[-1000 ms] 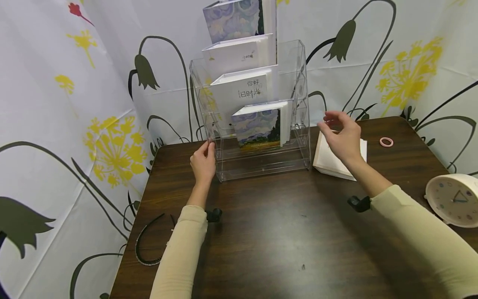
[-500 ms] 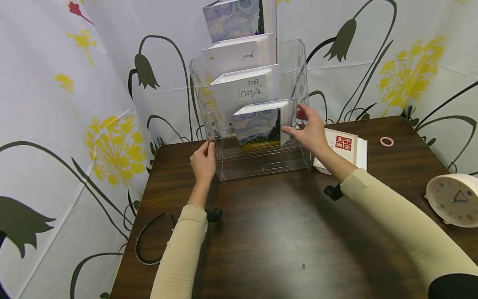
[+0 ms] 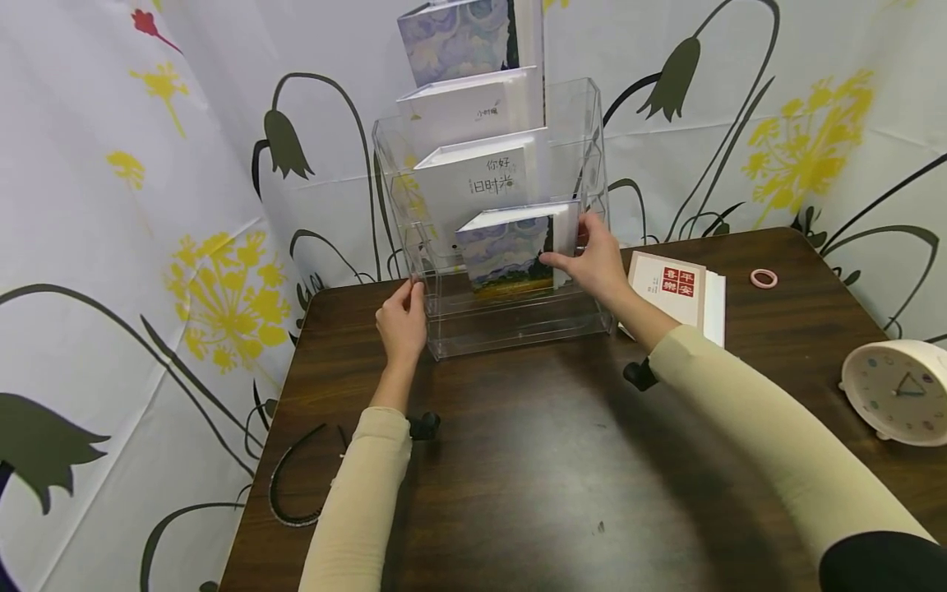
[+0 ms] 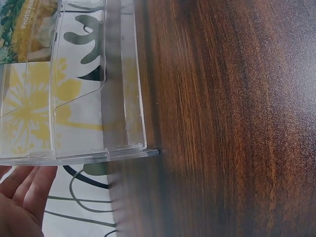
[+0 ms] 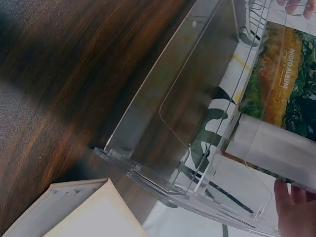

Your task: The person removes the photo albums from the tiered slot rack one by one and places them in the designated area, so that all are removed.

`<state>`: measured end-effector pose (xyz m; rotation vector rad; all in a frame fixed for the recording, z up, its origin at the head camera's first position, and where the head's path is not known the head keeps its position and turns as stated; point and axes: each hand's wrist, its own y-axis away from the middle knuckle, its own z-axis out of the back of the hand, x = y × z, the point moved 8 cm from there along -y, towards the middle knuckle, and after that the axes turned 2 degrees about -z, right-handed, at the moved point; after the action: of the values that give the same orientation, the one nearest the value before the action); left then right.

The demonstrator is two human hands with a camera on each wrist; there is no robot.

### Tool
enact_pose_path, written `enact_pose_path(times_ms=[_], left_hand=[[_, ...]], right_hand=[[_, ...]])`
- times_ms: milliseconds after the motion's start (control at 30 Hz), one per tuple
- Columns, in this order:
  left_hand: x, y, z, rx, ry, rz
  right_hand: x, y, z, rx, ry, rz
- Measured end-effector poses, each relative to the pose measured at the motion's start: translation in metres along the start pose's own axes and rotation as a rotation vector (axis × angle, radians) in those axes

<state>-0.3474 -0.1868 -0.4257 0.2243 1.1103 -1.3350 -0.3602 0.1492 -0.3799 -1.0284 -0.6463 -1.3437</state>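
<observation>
A tiered clear acrylic rack (image 3: 518, 333) stands on the dark wooden table (image 3: 518, 460). My left hand (image 3: 403, 325) holds its left side edge, fingertips against the side panel in the left wrist view. In the lowest filled tier leans a photo album (image 3: 510, 251) with a painted landscape cover; the right wrist view shows its printed title. My right hand (image 3: 598, 267) grips the album's right end, thumb on the front and fingers behind. Above it sit a white album with large characters (image 3: 473, 181), another white album (image 3: 462, 115) and a painted-cover album (image 3: 459, 41).
A beige album with red squares (image 3: 669, 288) lies right of the rack, close to its side. Farther right are a pink ring (image 3: 764, 279) and a round clock (image 3: 895, 395). A dark headband (image 3: 277, 493) lies beside my left forearm. Patterned white curtain (image 3: 222, 164) hangs behind.
My right hand has moved left from above the beige album to the landscape album's right end and taken hold of it. The left hand stays at the rack's side.
</observation>
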Motion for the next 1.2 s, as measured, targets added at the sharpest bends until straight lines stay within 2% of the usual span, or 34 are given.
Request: enact_pose_path(times_ms=[200,433,600,800,1033,1200], left_hand=[[0.0,-0.001,-0.001,-0.004,-0.005,-0.002],[-0.002,0.0,-0.001,-0.011,0.004,-0.014],[0.001,0.003,0.0,-0.007,-0.003,0.01],[0.003,0.003,-0.001,-0.001,-0.006,-0.005],[0.001,0.0,-0.001,-0.007,-0.007,-0.012],[0.001,-0.001,0.0,-0.012,0.0,-0.015]], right_hand=[[-0.002,-0.004,-0.002,0.042,-0.011,-0.002],[-0.002,-0.004,-0.002,0.045,-0.055,0.013],[-0.003,-0.001,-0.005,0.054,-0.085,0.024],[0.004,0.001,0.0,0.067,-0.126,0.069],[0.022,0.01,0.029,0.014,-0.249,0.151],[0.027,0.034,0.063,-0.057,-0.376,0.158]])
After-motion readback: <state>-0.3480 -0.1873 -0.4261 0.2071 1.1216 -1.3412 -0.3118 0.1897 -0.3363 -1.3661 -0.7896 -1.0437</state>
